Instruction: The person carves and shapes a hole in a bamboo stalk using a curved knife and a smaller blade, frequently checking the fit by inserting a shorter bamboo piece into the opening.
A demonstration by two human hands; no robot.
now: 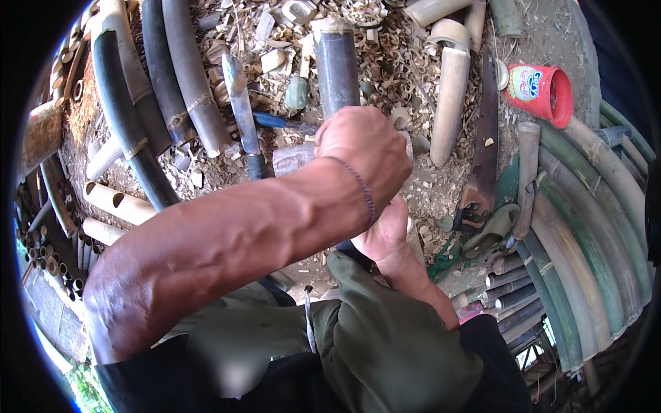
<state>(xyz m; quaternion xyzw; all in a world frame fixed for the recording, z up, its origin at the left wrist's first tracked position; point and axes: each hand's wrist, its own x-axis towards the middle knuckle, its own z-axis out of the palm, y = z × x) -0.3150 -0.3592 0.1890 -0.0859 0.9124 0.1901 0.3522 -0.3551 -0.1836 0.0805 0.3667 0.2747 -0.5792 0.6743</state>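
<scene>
A dark bamboo tube (335, 72) with a pale cut end points away from me, over a bed of shavings. My left hand (365, 141), closed in a fist with its back up, lies over the tube and grips it; the fingertips are out of sight. A thin dark band circles that wrist. Under the left wrist sits my right hand (382, 230), palm partly showing beside a dark end close to my lap. Its fingers are hidden by the left arm. Below the left fist lies a short log (292, 160). Left of it are a long knife (239, 103) and a blue-handled tool (270, 120).
Long bamboo poles (189, 69) lie at the left, and more are stacked (592, 220) at the right. A saw (484, 131) and a pale bamboo piece (451, 103) lie right of my hands. Beyond the saw rests a tipped red tub (540, 93). Wood chips (392, 41) cover the ground.
</scene>
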